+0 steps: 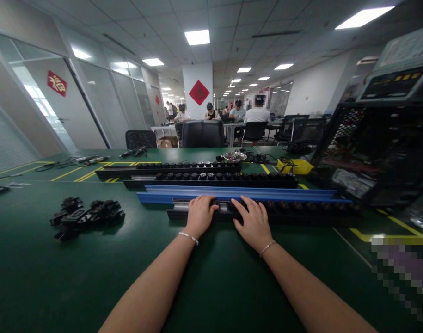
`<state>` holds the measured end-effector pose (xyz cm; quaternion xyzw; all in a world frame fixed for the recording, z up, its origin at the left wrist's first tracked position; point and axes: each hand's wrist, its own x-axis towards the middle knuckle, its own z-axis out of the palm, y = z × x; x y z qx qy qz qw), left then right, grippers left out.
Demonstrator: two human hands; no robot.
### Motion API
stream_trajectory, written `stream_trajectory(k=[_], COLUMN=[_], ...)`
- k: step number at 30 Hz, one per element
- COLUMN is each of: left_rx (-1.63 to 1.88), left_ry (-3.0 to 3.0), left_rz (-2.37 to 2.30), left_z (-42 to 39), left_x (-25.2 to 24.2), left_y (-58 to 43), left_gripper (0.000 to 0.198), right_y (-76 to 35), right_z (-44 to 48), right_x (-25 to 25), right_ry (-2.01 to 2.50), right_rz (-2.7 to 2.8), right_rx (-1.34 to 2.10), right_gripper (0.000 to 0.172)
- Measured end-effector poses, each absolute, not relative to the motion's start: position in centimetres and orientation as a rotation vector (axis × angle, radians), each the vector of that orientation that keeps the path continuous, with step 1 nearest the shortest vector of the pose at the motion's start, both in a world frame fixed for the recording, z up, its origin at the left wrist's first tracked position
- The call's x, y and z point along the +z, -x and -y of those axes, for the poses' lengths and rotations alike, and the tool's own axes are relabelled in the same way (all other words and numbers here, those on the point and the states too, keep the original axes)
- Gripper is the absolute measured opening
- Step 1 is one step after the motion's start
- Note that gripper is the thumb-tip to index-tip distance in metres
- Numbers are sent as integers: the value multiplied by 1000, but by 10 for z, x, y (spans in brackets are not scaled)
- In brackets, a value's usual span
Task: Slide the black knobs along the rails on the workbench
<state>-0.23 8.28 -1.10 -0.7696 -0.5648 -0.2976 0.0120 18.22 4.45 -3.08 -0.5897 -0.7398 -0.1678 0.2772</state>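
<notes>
A long black rail [178, 213] with a silvery inner channel lies across the green table in front of me. Dark round pieces [301, 206] fill its right part in a row. My left hand [200, 213] is closed over the rail near its left end, thumb reaching toward a small gap. On the other side of that gap my right hand [254, 222] grips the rail, its thumb at the front and fingers over the top. What lies under the fingers is partly hidden. A blue rail [156, 198] runs just behind both hands.
Two more black rails [138, 183] with round pieces lie farther back. At the left sits a pile of black parts [88, 215]. A metal dish [235, 156], a yellow bin [294, 166] and cables stand behind. A dark open rack [374, 152] rises at right. People sit in the background.
</notes>
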Motion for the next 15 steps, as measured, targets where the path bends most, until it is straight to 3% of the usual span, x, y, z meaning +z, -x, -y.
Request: stream_trajectory(k=[15], left_rx=[-877], left_ry=[2410], left_rz=[1759], left_z=[-84], left_x=[-10], left_y=[14], left_gripper=[28], right_y=[-182], right_z=[-45], right_x=[-30], right_ry=[1596], right_rz=[1993], right_rx=[-437], right_gripper=[54])
